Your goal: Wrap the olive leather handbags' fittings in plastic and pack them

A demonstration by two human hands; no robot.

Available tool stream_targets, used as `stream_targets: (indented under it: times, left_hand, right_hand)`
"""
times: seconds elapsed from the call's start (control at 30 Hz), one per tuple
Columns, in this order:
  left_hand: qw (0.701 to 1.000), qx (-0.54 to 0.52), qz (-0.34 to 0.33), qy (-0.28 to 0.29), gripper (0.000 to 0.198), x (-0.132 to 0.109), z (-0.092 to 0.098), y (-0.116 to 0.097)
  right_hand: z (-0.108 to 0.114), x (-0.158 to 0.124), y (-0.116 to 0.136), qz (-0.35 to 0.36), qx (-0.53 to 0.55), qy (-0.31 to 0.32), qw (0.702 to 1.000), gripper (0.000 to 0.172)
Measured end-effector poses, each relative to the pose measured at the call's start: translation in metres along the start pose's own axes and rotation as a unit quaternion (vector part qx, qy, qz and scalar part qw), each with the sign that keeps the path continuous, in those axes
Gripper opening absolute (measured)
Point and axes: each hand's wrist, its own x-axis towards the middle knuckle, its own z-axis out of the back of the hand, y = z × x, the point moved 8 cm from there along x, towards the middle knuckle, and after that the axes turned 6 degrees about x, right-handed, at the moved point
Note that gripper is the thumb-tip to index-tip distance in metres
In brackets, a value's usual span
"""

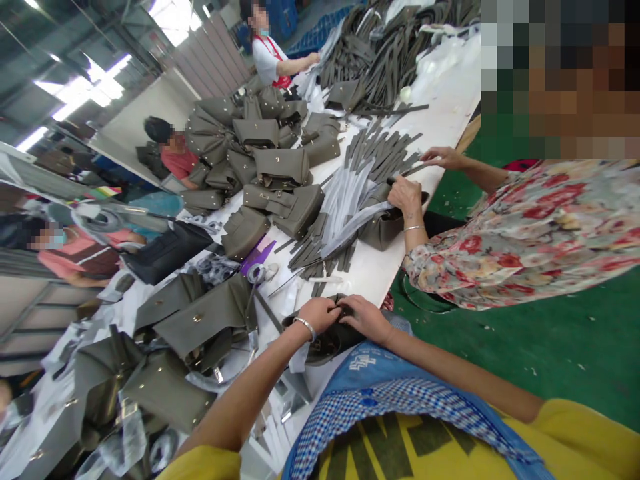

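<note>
A dark olive handbag (327, 348) lies at the table edge, right against the blue apron at my front. My left hand (320, 316), with a silver bangle at the wrist, is closed on the bag's upper edge. Close beside it my right hand (367, 319) also grips that edge, its fingers bent over the dark material. The fingertips of both hands nearly meet, and what lies under them is partly hidden. Just beyond the bag are loose olive straps (320, 267) and a small white tool-like piece (327, 278).
Olive handbags (200, 320) crowd the white table (383, 267) to the left and beyond. A black bag (170, 250) and a purple piece (257, 255) lie among them. A co-worker in a floral top (500, 247) handles a bag at right; other people work across the table.
</note>
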Motion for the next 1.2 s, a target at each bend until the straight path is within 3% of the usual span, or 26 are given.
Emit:
stream_targets:
  times: [0.1,0.2,0.37,0.6,0.83,1.2]
  left_hand:
    - [0.999,-0.015,-0.001,-0.032,0.035,-0.01,-0.003,0.001]
    - [0.996,-0.019,-0.062,-0.066,0.048,-0.018,-0.007,-0.01]
    - [0.993,0.001,-0.073,-0.089,0.036,-0.019,-0.015,-0.01]
    - [0.99,-0.031,-0.07,-0.122,0.032,-0.024,-0.016,-0.008]
    - [0.986,-0.077,-0.073,-0.13,0.035,-0.029,-0.015,-0.009]
    - [0.98,-0.119,-0.051,-0.149,0.028,-0.031,-0.013,-0.016]
  right_hand:
    - [0.006,-0.006,-0.005,-0.034,-0.006,-0.009,0.999,0.028]
    - [0.011,-0.011,-0.006,-0.051,-0.018,-0.012,0.998,0.023]
    - [0.011,-0.011,-0.006,-0.063,0.004,-0.008,0.998,0.025]
    - [0.015,-0.009,-0.019,-0.135,0.09,-0.033,0.986,0.011]
    - [0.002,-0.007,-0.042,-0.179,0.175,0.036,0.968,0.016]
    - [0.005,-0.016,-0.056,-0.195,0.124,0.075,0.97,0.017]
